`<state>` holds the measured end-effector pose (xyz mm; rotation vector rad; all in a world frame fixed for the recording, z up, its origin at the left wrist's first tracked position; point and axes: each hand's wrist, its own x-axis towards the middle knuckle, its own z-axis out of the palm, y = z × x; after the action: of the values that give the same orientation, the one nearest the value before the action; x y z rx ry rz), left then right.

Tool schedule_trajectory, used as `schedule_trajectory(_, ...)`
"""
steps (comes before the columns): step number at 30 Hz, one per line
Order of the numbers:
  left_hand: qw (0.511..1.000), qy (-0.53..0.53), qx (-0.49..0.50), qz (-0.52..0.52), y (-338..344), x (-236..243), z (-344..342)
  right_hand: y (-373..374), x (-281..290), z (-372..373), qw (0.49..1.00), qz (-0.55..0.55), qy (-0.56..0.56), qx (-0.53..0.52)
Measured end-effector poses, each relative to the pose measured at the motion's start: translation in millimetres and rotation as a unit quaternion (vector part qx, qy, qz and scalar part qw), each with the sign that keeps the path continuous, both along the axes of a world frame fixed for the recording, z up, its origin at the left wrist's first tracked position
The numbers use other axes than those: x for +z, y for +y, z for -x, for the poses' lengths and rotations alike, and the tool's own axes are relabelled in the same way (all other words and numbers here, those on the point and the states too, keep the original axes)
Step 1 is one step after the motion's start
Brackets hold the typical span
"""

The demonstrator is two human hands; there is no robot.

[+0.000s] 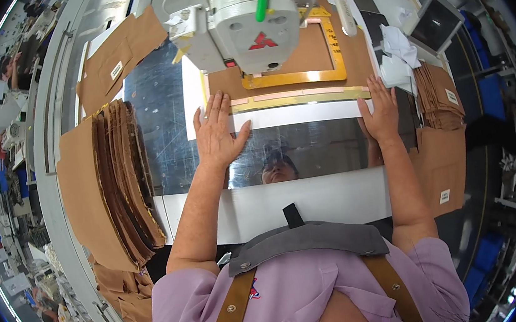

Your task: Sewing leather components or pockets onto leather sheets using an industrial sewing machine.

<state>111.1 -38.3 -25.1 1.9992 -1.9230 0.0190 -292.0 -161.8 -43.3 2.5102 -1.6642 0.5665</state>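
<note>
My left hand [218, 133] lies flat, fingers stretched forward, on the left end of a white sheet [291, 116] with yellow and pink tape strips along it. At its right end my right hand [381, 110] rests the same way, fingers together and thumb apart. Between and beyond the hands a brown fabric piece [352, 44] lies on the sheet. A yellow rectangular frame [299, 78] sits on that fabric, under the white head of a sewing machine [257, 29]. Neither hand grips anything; the machine's needle area is hidden behind its head.
A thick stack of brown fabric pieces [85, 192] stands at the left, with another brown piece [127, 55] behind it. More folded brown pieces [443, 160] lie at the right, near white crumpled cloth [400, 45] and a dark screen [435, 23]. A shiny metal plate [319, 148] covers the near table.
</note>
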Motion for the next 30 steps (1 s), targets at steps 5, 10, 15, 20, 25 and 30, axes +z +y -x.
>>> schedule_trajectory(5, 1.0, -0.003, 0.004, 0.011, -0.8, -1.1, 0.0, -2.0, 0.5, 0.5, 1.0, -0.003, -0.019, -0.017)
schedule_trajectory(10, 0.999, -0.015, -0.008, 0.042, 1.0, 3.1, 2.7, -0.3, 2.5, -0.8, 0.999, 0.009, -0.033, 0.021)
schedule_trajectory(15, 0.999, -0.032, 0.003, 0.013, -3.2, 0.7, 4.7, 0.1, -1.2, 4.0, 0.999, -0.006, -0.039, 0.027)
schedule_trajectory(20, 0.999, -0.039, 0.022, 0.005, 1.7, 0.8, 3.9, 2.9, 2.4, 0.9, 0.998, -0.007, -0.054, 0.022)
schedule_trajectory(25, 0.998, -0.052, 0.018, 0.018, 1.3, 2.0, 4.8, 3.9, 1.6, 3.3, 0.998, -0.009, -0.054, 0.021)
schedule_trajectory(30, 0.998, -0.06, 0.014, 0.013, 0.8, 1.4, 5.5, 2.6, -1.5, 3.0, 0.997, -0.003, -0.079, -0.006)
